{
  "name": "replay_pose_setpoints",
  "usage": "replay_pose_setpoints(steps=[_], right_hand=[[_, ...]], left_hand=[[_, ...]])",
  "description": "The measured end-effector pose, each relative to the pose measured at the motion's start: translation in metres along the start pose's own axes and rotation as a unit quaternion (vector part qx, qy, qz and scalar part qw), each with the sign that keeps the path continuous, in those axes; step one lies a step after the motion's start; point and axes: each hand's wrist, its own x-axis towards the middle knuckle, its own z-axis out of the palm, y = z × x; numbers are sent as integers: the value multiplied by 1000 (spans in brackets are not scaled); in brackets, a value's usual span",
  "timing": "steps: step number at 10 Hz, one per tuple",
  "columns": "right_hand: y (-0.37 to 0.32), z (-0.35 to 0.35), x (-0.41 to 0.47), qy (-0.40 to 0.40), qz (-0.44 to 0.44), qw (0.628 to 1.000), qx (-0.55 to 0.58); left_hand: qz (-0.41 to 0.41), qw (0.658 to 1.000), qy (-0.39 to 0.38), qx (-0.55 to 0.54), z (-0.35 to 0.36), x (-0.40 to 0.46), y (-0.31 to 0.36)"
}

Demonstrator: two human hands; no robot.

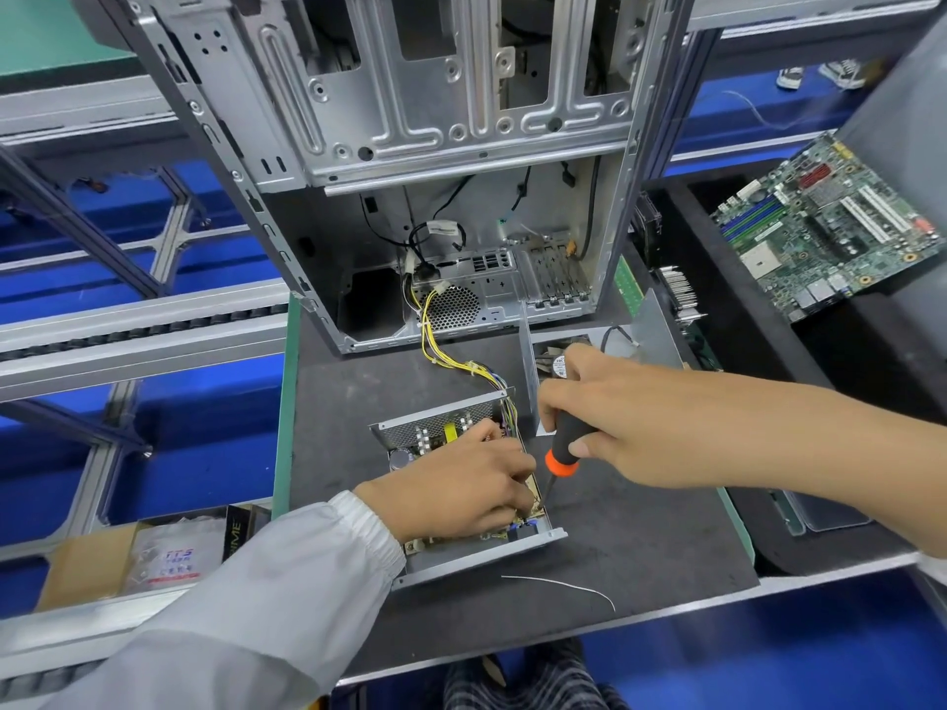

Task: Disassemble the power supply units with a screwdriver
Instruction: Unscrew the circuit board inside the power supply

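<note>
An opened power supply unit (425, 433) lies on the dark mat, its cover off and circuit board bare. My left hand (461, 484) rests inside it, fingers curled on the board near the right side. My right hand (610, 407) grips a screwdriver (561, 448) with a black and orange handle. Its thin shaft points down into the unit's front right corner, beside my left fingertips. A bundle of yellow wires (451, 358) runs from the unit back into the computer case (461, 146). The removed metal cover (528, 371) stands upright just right of the unit.
A green motherboard (830, 222) lies in a black tray at the right. A thin white wire (563, 586) lies on the mat (640, 545) near the front. A cardboard box (92, 561) with packets sits at the lower left. Metal conveyor rails (138, 325) run along the left.
</note>
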Motion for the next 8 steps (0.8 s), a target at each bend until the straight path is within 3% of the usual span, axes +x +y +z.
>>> replay_pose_setpoints(steps=[3,5,6,7,8], right_hand=[[2,4,10,53,19,998,-11],[-4,14,7,65,-72,993,-74],[-4,16,5,60,-131,987,-75],[-4,16,18,60,-104,990,-78],[1,16,22,68,-178,974,-122]], left_hand=[[0,1000,8,-4,1,-1,0],[-21,998,-1,-52,-1,-2,0],[-90,963,67,-245,-10,-5,0],[-176,897,148,-377,-20,-3,1],[-260,810,207,-483,-26,5,3]])
